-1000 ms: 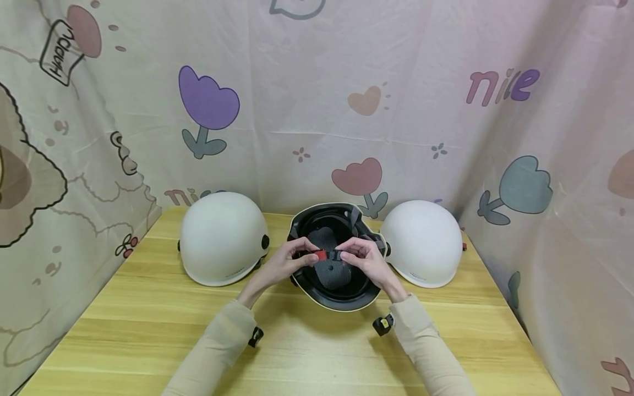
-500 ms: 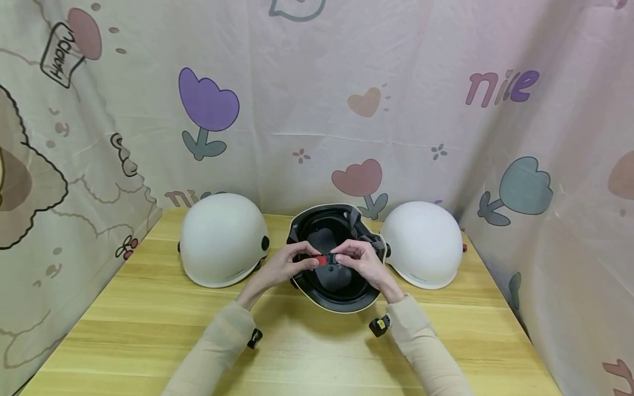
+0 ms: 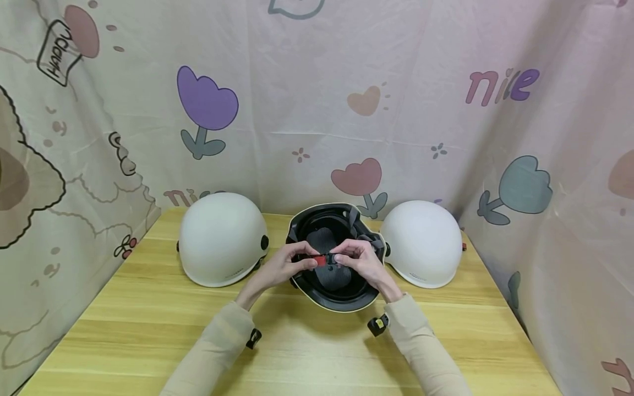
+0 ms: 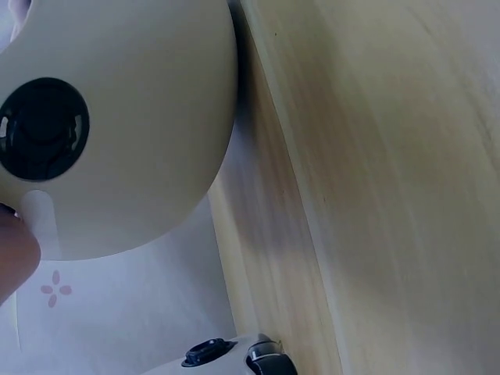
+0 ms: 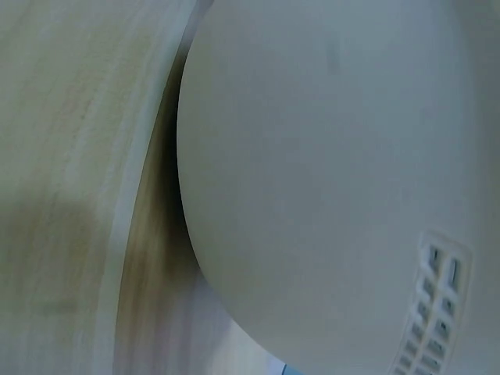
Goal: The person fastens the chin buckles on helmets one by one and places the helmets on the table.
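Left helmet (image 3: pixel 223 239) and right helmet (image 3: pixel 423 243) flank the upturned helmet (image 3: pixel 342 303); left hand (image 3: pixel 282 265) pinches the red clip (image 3: pixel 321 261), right hand (image 3: pixel 365 265) the black clip (image 3: pixel 331 259).

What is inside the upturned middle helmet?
Black lining, grey padding and grey straps show; the hands, pinching a red-and-black buckle over the opening, hide whatever lies behind them.

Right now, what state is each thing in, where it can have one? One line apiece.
Left white helmet: dome up
Middle helmet: upside down, opening upward
Right white helmet: dome up
Chin-strap buckle: ends lined up, latching unclear
Left hand: pinching red end
Right hand: pinching black end
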